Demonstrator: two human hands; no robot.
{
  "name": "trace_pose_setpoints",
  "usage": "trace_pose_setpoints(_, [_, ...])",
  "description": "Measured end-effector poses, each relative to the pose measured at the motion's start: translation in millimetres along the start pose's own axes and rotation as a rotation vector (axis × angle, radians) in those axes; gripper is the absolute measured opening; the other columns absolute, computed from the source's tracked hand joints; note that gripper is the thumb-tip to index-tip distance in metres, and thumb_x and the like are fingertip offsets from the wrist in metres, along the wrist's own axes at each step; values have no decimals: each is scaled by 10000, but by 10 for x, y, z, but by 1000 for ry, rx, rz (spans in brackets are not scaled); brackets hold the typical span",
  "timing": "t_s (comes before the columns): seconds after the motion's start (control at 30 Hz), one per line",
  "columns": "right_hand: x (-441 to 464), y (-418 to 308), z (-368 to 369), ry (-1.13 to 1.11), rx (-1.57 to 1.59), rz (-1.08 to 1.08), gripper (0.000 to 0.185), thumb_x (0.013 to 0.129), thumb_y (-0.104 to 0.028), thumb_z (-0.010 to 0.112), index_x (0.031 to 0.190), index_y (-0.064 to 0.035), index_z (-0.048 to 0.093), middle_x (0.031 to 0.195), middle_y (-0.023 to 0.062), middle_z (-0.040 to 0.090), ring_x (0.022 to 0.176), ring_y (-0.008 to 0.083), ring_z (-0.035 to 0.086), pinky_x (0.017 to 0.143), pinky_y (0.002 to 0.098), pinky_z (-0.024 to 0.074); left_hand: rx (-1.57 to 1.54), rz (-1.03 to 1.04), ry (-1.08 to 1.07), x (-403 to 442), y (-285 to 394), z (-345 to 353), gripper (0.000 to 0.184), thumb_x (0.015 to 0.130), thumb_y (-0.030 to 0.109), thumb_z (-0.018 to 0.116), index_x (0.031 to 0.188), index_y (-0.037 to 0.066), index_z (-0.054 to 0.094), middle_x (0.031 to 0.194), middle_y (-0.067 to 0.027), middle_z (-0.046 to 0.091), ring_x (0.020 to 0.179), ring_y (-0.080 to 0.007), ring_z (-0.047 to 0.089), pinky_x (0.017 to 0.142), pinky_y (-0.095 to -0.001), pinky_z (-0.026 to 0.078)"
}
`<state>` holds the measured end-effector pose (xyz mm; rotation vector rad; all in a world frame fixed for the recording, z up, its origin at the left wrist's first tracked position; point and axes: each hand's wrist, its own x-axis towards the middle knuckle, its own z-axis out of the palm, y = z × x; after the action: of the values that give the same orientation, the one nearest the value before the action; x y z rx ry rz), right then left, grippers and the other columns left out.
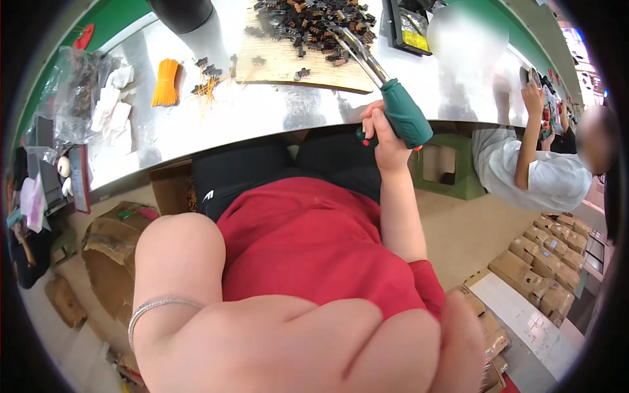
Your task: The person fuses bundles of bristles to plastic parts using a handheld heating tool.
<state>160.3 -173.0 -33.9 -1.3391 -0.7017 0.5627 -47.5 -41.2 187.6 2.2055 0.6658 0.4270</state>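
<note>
The right hand [390, 144] curls round the rounded green plastic tool [405, 114], its shiny metal barrel pointing far left over a heap of small black and brown pieces [321, 26] on a flat wooden board [282, 71]. The left hand [308, 344] is near and blurred; I cannot tell its grip. Straight orange strips [166, 83] lie left on the smooth metal desk [226, 114].

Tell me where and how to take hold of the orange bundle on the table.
Take the orange bundle around its middle, probably best from above, pinching across its narrow width. It lies flat with its slim strands running lengthwise, so a hold across them should keep them together, and bare table shows along both long sides.
</note>
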Motion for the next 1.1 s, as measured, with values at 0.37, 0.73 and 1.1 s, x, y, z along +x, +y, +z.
trace_pose_setpoints(0.37, [-25,-2,-18,6,8,26,111,924,-66,568,873,28,598,695,58,568,557,105,497,575,267,431,-28,-72,8,-110,-331,73,146,878,61,660,1006,37,725,870,-117,703,783,-145,646,733,-280,492])
trace_pose_setpoints(0.73, [-1,-71,1,-20,-56,70,106,925,-81,589,890,18,593,725,58,567,555,99,486,580,263,423,-122,22,225,535,-1438,1212,232,838,156,707,1039,46,671,850,-202,683,810,-392,664,724,-422,541])
trace_pose_setpoints(1.1, [-24,-16,31,31,-18,36,112,937,-71,560,880,21,588,675,44,544,551,99,489,588,260,434,58,6,90,666,-1488,1218,151,876,182,660,999,94,670,799,-205,665,759,-401,648,675,-441,522])
